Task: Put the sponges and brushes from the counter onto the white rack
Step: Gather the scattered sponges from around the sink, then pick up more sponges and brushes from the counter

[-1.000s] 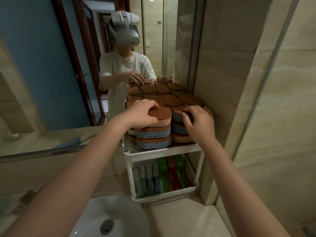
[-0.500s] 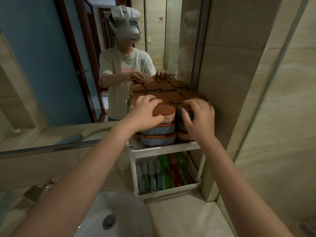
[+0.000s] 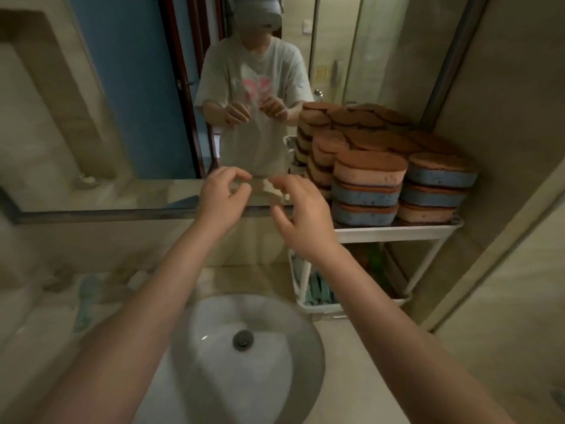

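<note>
Both hands up over the sink (image 3: 269,362), and nothing in them!
Left hand (image 3: 221,195) and right hand (image 3: 301,215) hover side by side at centre, fingers loosely curled, empty. At 3 o'clock the sponges (image 3: 370,175) sit in stacks on the top shelf of the white rack (image 3: 394,232). Brushes (image 3: 318,292), blurred, show in its lower tray at 5 o'clock. The rack stands on the table (image 3: 351,377), hard against the mirror (image 3: 137,102).

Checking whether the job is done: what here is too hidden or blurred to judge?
1. Head view: brushes low in the rack, mostly hidden by the right forearm.
2. Head view: rear sponges, hidden by front stacks; count unknown.
3. Head view: teal shape on the counter left of the sink, too blurred to identify.
</note>
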Demonstrator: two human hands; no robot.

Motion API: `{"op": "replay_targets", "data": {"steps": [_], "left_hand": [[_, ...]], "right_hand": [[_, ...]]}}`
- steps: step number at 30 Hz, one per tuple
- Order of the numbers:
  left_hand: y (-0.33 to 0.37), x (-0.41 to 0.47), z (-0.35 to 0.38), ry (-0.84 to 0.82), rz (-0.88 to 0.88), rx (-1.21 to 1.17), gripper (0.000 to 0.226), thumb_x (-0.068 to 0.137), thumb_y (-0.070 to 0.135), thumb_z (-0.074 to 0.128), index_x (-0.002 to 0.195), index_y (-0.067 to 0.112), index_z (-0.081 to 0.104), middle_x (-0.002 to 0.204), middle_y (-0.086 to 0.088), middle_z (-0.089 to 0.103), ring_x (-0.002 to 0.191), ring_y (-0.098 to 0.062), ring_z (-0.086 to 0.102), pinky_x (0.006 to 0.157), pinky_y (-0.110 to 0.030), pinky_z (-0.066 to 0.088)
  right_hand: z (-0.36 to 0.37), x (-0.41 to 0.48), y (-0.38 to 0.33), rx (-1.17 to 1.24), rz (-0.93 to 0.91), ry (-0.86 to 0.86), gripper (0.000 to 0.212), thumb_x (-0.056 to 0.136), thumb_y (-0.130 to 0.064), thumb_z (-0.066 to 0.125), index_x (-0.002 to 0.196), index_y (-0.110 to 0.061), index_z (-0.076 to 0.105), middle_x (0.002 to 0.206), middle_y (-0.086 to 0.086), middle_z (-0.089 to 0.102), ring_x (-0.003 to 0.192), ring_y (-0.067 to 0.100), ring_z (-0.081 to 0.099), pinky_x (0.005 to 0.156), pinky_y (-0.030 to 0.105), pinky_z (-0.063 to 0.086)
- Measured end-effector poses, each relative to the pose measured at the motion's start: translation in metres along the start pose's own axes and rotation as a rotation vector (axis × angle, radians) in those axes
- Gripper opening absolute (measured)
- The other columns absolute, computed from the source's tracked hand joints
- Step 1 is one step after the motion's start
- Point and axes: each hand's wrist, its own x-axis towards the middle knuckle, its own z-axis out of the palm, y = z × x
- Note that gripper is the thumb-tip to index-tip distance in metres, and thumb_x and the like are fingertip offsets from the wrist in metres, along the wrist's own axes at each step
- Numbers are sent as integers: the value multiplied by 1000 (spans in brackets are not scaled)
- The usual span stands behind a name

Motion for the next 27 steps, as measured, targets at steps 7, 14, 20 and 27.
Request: {"op": "replay_targets", "data": {"steps": [7, 14, 20, 27], "left_hand": [[-140, -28, -87, 51, -316, 6, 16, 86, 8, 53, 95, 12, 65, 104, -6, 63, 97, -19, 57, 80, -24, 40], [-273, -61, -144, 37, -631, 82, 19, 84, 8, 56, 101, 4, 65, 104, -19, 66, 100, -33, 60, 86, -36, 45], [-345, -92, -155, -58, -776, 165, 19, 87, 11, 57, 102, 2, 64, 107, -17, 65, 101, -32, 59, 82, -31, 42], [-408, -110, -153, -158, -934, 305, 17, 84, 24, 65, 88, 9, 59, 101, -17, 66, 95, -33, 60, 74, -33, 41]], "right_hand": [[130, -9, -37, 105, 380, -306, 26, 90, -21, 58, 115, -16, 59, 107, 0, 64, 94, 14, 59, 79, 30, 50], [252, -62, -35, 201, 862, -594, 21, 88, -17, 58, 107, -9, 66, 99, 8, 67, 94, 24, 62, 78, 26, 44], [316, -108, -15, 349, 1291, -710, 26, 92, -31, 58, 98, -6, 58, 86, 10, 66, 68, 20, 60, 60, 27, 45], [369, -119, -3, 384, 1510, -706, 25, 90, -20, 53, 71, -5, 59, 71, 9, 64, 59, 20, 57, 60, 25, 43]]}}
